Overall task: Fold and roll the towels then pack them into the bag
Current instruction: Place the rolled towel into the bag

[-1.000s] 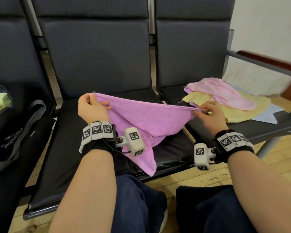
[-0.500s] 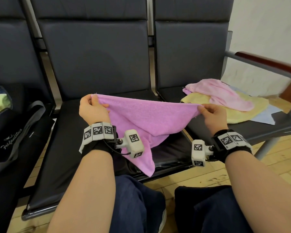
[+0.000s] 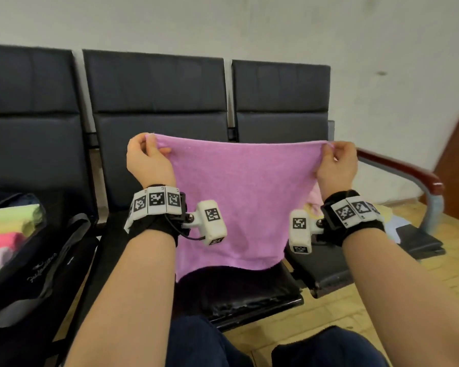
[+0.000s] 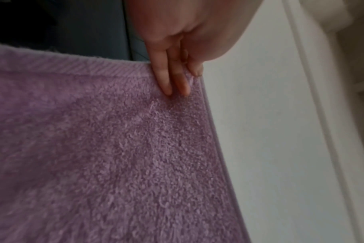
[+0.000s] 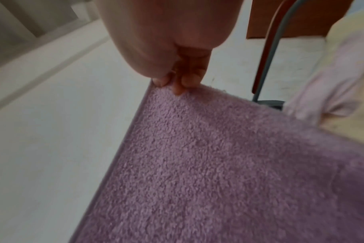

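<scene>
Since a second ago both hands have risen: the towel, then slung low over the seat by one edge, now hangs open in the air.

Head view: the left hand (image 3: 149,160) and right hand (image 3: 337,165) each pinch a top corner of the purple towel (image 3: 239,202), holding it spread in front of the middle chair (image 3: 157,102). Its top edge sags a little between them and its bottom edge hangs over the seat. The bag (image 3: 29,263) stands on the chair to the left with rolled towels inside; more loose towels lie on the right chair, mostly hidden.

Left wrist view: fingers (image 4: 166,78) lie against the pile at the corner, thumb behind the hem.

Right wrist view: fingertips (image 5: 187,82) nip the very corner.

To fold well, I judge the top edge should be drawn taut and level first, then the corners brought together so the hems meet before the towel is laid on the seat.
</scene>
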`<state>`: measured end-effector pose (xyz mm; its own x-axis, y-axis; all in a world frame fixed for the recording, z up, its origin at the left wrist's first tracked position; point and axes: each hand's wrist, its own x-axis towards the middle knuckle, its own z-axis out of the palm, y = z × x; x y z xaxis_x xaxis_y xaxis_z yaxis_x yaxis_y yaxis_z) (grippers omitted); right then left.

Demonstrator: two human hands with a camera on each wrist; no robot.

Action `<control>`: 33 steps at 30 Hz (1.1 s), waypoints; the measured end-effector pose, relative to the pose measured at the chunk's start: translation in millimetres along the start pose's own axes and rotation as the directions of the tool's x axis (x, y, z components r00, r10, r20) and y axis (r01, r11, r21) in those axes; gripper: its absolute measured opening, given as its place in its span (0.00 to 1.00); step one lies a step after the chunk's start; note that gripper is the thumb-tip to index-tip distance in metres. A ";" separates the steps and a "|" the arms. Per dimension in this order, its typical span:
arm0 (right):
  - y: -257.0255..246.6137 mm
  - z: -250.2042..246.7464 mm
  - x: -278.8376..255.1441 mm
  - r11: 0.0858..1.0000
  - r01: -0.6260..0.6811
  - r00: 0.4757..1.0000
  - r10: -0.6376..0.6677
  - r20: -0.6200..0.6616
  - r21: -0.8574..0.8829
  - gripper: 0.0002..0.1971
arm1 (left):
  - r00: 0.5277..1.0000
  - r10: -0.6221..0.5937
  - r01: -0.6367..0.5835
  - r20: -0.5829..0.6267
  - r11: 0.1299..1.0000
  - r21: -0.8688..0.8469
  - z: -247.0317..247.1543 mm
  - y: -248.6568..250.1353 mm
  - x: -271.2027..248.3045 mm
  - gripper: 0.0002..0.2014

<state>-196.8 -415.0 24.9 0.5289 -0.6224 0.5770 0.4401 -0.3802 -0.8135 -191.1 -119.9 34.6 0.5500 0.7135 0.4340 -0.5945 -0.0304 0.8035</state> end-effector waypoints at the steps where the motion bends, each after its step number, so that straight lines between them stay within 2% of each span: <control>1: -16.8 -1.8 5.8 0.999 0.024 1.000 -0.023 -0.009 0.046 0.01 | 1.000 0.016 -0.016 -0.002 0.999 -0.034 1.3 14.8 3.7 0.09; 3: -47.3 -6.4 15.5 0.991 0.085 0.995 -0.080 -0.057 0.104 0.05 | 0.998 0.064 -0.064 0.001 0.995 -0.077 2.4 40.8 10.9 0.10; 5: -70.1 -13.2 20.7 0.984 0.126 0.990 -0.118 -0.075 0.122 0.02 | 0.995 0.101 -0.100 0.015 0.992 -0.072 1.2 60.0 17.4 0.11; 8: -87.2 -23.1 25.5 0.987 0.151 0.988 -0.150 -0.040 0.048 0.09 | 0.995 0.092 -0.094 0.038 0.994 0.057 -8.3 80.3 26.0 0.13; 11: -89.4 -27.2 24.9 0.997 0.060 0.997 -0.057 0.050 -0.054 0.11 | 0.999 0.035 -0.044 0.035 0.952 0.301 -16.8 86.3 28.0 0.14; 13: -92.6 -28.7 22.6 0.997 0.005 0.997 0.000 0.077 -0.072 0.11 | 0.999 -0.029 0.014 0.031 0.919 0.394 -18.5 89.9 23.5 0.14; 15: -96.4 -30.1 18.4 0.998 0.002 0.998 0.001 0.056 -0.070 0.11 | 0.998 -0.064 0.051 0.020 0.914 0.402 -19.8 92.5 19.3 0.15; 18: -99.9 -31.3 11.3 0.999 0.028 0.999 -0.028 -0.018 -0.038 0.13 | 0.997 0.020 -0.037 0.072 0.968 0.248 -20.5 92.7 15.7 0.14; 20: -97.9 -28.8 11.7 0.997 0.001 1.000 -0.002 -0.010 -0.077 0.13 | 0.996 0.036 -0.053 0.085 0.978 0.201 -19.6 91.3 16.4 0.14; 23: -89.0 -26.5 15.9 0.964 -0.105 0.991 0.122 0.056 -0.242 0.14 | 0.991 -0.036 -0.009 0.130 0.942 0.335 -19.2 82.2 21.3 0.15; 25: -86.4 -27.1 16.7 0.937 -0.164 0.977 0.196 0.077 -0.308 0.13 | 0.979 -0.132 0.048 0.157 0.892 0.449 -19.4 74.8 24.0 0.16; 27: -88.8 -26.3 17.2 0.917 -0.192 0.964 0.244 0.111 -0.349 0.12 | 0.970 -0.176 0.061 0.170 0.847 0.528 -17.7 72.4 23.9 0.16; 30: -98.0 -16.9 13.2 0.921 -0.190 0.949 0.261 0.177 -0.340 0.10 | 0.958 -0.160 -0.011 0.239 0.809 0.587 -8.1 79.5 13.8 0.15; 33: -109.5 0.1 -0.2 0.956 -0.230 0.917 0.276 0.288 -0.183 0.13 | 0.918 -0.083 -0.165 0.387 0.807 0.566 10.1 93.4 -6.3 0.13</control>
<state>-245.0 -373.2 113.9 0.8153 -0.4789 0.3255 0.1662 -0.3449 -0.9238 -244.2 -134.3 111.0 0.7815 0.3871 0.4893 -0.2388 -0.5389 0.8078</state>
